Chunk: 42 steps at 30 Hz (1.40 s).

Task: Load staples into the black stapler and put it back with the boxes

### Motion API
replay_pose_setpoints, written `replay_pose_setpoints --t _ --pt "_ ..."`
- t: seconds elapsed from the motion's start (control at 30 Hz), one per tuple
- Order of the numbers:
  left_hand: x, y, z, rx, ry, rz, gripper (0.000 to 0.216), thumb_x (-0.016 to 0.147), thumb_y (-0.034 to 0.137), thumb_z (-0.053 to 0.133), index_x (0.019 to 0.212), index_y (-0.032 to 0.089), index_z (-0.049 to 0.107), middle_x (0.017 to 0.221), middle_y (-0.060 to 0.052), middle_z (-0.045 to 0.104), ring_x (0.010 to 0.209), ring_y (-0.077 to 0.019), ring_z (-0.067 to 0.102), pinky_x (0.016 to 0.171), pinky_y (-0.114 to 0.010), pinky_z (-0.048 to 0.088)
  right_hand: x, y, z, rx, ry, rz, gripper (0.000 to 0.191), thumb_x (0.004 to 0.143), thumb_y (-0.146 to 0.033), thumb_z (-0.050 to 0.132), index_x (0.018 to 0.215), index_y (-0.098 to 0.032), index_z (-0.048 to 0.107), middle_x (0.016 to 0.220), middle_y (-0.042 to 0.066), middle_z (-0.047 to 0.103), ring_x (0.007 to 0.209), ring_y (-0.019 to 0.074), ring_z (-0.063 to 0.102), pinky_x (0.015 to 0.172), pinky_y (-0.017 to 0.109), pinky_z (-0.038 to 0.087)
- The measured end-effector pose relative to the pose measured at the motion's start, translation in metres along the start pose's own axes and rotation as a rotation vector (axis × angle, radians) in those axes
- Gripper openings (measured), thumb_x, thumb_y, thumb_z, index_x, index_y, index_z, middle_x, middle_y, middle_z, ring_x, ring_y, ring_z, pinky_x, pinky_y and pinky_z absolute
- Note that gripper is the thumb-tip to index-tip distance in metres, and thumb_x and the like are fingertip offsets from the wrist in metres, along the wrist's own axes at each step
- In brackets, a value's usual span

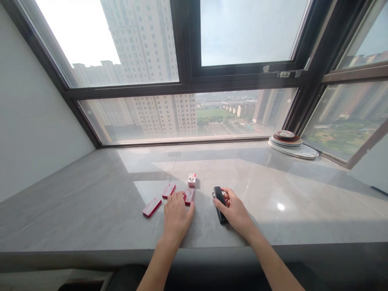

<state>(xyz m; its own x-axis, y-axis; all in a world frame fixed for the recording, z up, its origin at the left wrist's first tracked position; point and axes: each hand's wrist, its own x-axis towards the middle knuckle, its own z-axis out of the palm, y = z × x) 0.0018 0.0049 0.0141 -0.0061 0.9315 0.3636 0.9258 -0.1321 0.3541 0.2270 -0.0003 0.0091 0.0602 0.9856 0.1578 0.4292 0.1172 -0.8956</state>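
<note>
My right hand point(235, 210) is wrapped round a black stapler point(219, 203) that lies on the grey stone sill point(91, 202). My left hand point(176, 213) rests palm down on the sill, its fingers reaching onto a red and white staple box point(189, 196); whether they grip it is unclear. Two more flat red boxes lie to the left, one point(168, 190) near my fingertips and one point(152, 207) farther left. A small white and red box point(192, 180) stands upright just behind them.
A stack of plates point(291, 144) sits at the far right corner of the sill, by the window. Dark-framed windows point(188, 81) run along the back. A white wall point(33, 121) closes the left side. The sill's front edge is near my forearms.
</note>
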Motion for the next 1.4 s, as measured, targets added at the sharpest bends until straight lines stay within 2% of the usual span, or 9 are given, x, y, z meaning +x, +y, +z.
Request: replay_pose_setpoints --t 0.27,0.4,0.57,0.7,0.87,1.0,1.1,1.23,1.4 --pt "-0.034 0.007 -0.033 -0.238 -0.265 0.289 0.039 0.083 0.026 0.068 0.121 0.036 0.065 0.135 -0.002 0.06 0.128 -0.0283 0.053 0.108 -0.046 0.043 0.005 -0.028 -0.022 -0.211 -0.161 -0.252 0.037 0.091 -0.025 0.059 0.126 -0.026 0.07 0.123 0.007 0.07 0.111 0.0242 0.065 0.098 0.037 0.049" --pt "-0.04 0.001 -0.036 -0.261 -0.303 0.376 0.059 0.086 0.036 0.072 0.142 0.04 0.054 0.161 0.0 0.042 0.147 -0.031 0.037 0.12 -0.051 0.036 0.0 -0.045 0.002 -0.174 -0.244 -0.322 0.038 0.092 -0.021 0.057 0.128 -0.027 0.068 0.126 0.006 0.071 0.118 0.024 0.064 0.116 0.045 0.036" --pt "-0.042 -0.007 -0.035 -0.237 -0.329 0.393 0.054 0.091 0.039 0.069 0.143 0.037 0.055 0.155 -0.001 0.051 0.149 -0.0282 0.038 0.125 -0.05 0.033 -0.003 -0.062 0.047 -0.228 -0.14 -0.314 0.021 0.083 -0.038 0.073 0.1 -0.026 0.07 0.097 0.0 0.074 0.098 0.023 0.067 0.123 0.061 0.01" --pt "-0.042 -0.008 -0.035 -0.218 -0.322 0.373 0.055 0.092 0.041 0.069 0.144 0.036 0.053 0.159 -0.003 0.047 0.149 -0.0288 0.04 0.126 -0.053 0.03 0.007 -0.064 0.059 0.046 0.016 -0.167 0.02 0.084 -0.042 0.069 0.091 -0.023 0.068 0.088 0.002 0.073 0.089 0.0221 0.067 0.108 0.047 0.041" --pt "-0.04 -0.014 -0.033 -0.241 -0.331 0.314 0.046 0.095 0.041 0.065 0.139 0.036 0.057 0.163 -0.003 0.04 0.152 -0.026 0.036 0.127 -0.05 0.028 0.016 -0.034 0.017 0.685 0.189 0.031 0.037 0.095 -0.054 0.049 0.106 -0.021 0.061 0.125 0.013 0.072 0.117 0.0274 0.066 0.089 0.036 0.056" --pt "-0.039 -0.017 -0.036 -0.325 -0.35 0.278 0.041 0.094 0.035 0.064 0.134 0.036 0.059 0.162 -0.001 0.043 0.153 -0.0237 0.035 0.127 -0.048 0.027 0.003 0.008 -0.031 0.622 0.192 0.219 0.034 0.093 -0.053 0.056 0.107 -0.022 0.062 0.124 0.013 0.071 0.119 0.0298 0.066 0.086 0.04 0.061" --pt "-0.036 -0.016 -0.039 -0.382 -0.363 0.219 0.031 0.092 0.032 0.065 0.123 0.035 0.063 0.16 0.001 0.045 0.154 -0.0237 0.033 0.126 -0.046 0.031 -0.015 0.025 -0.053 0.436 0.188 0.332 0.038 0.091 -0.058 0.061 0.107 -0.023 0.061 0.103 0.009 0.073 0.085 0.0236 0.073 0.067 0.035 0.062" --pt "-0.03 -0.014 -0.038 -0.422 -0.384 0.206 0.028 0.087 0.031 0.069 0.114 0.034 0.066 0.157 0.001 0.05 0.152 -0.0248 0.037 0.127 -0.047 0.029 -0.038 0.012 -0.044 0.219 -0.128 0.368 0.044 0.096 -0.063 0.049 0.098 -0.021 0.06 0.073 0.001 0.068 0.041 0.0111 0.055 0.037 0.022 0.039" --pt "-0.028 -0.013 -0.031 -0.43 -0.374 0.217 0.026 0.085 0.028 0.072 0.109 0.033 0.068 0.158 0.0 0.047 0.151 -0.0252 0.039 0.129 -0.049 0.024 -0.044 -0.021 -0.001 0.189 -0.454 0.288 0.041 0.098 -0.058 0.049 0.091 -0.02 0.059 0.068 -0.001 0.068 0.034 0.0071 0.045 0.036 0.02 0.029"
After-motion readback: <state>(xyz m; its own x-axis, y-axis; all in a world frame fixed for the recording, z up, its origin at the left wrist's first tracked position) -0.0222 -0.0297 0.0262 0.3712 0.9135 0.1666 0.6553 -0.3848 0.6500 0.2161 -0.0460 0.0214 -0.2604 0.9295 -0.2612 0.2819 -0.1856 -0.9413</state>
